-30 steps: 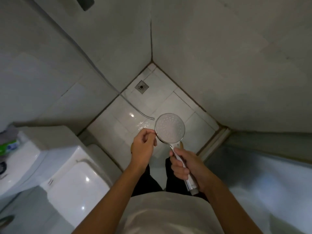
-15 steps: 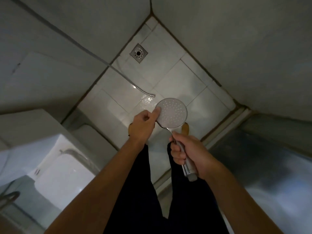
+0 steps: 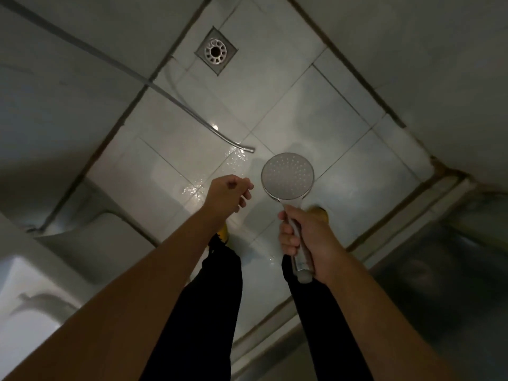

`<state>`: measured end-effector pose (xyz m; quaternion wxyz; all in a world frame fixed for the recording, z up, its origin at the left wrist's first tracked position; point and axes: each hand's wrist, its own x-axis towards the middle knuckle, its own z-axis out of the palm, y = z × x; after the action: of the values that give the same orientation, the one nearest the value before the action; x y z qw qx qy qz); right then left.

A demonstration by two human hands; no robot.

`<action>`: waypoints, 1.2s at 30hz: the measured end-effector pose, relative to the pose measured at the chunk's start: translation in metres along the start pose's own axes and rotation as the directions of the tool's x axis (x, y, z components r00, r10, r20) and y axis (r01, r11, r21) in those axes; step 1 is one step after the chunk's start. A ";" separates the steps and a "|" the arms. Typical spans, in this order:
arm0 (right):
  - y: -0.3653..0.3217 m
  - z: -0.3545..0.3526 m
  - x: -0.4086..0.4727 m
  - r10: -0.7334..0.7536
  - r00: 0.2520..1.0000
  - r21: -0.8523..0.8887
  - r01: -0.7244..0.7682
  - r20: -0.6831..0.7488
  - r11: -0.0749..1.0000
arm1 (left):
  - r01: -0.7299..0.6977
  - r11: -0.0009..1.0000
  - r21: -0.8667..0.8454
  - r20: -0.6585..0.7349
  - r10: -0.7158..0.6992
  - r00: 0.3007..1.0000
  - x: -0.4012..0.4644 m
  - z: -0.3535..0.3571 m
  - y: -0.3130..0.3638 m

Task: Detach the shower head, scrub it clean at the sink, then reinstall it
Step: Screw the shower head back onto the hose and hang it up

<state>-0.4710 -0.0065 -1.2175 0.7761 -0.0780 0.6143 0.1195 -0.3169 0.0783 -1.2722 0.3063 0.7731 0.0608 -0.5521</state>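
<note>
At far left a glossy white ceramic toilet (image 3: 41,270) is showing. The left hand (image 3: 229,192) is hanging loosely curled, holding nothing, just beside the round, chrome-rimmed shower head (image 3: 287,176). The right hand (image 3: 308,240) is gripping its smooth metal handle. The tiled floor (image 3: 275,86) is probably wet, so a slip or dropped head is the risk.
</note>
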 end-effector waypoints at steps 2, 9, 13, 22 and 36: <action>0.002 -0.003 0.035 0.002 0.999 0.014 -0.001 -0.032 1.000 | -0.008 1.000 0.021 -0.017 0.008 1.000 0.036 0.003 -0.017; 0.012 -0.009 0.146 -0.042 0.987 -0.059 0.033 -0.157 0.998 | -0.145 0.928 0.344 -0.107 0.192 0.976 0.158 0.017 -0.079; 0.017 -0.013 0.198 -0.074 0.981 -0.034 0.069 -0.181 0.997 | -0.227 0.778 0.586 -0.077 0.333 0.940 0.219 0.027 -0.098; 0.021 -0.029 0.270 -0.112 0.981 0.043 0.120 -0.161 0.992 | -0.298 0.502 0.812 -0.040 0.557 0.830 0.303 0.046 -0.101; 0.001 -0.031 0.252 -0.123 0.989 0.077 0.130 -0.083 0.989 | -0.406 0.222 0.887 0.171 0.657 0.734 0.305 0.025 -0.108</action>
<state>-0.4456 0.0087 -1.4698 0.7603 -0.0893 0.6421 0.0413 -0.2668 0.0774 -1.5923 0.0171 0.8441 -0.4691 -0.2592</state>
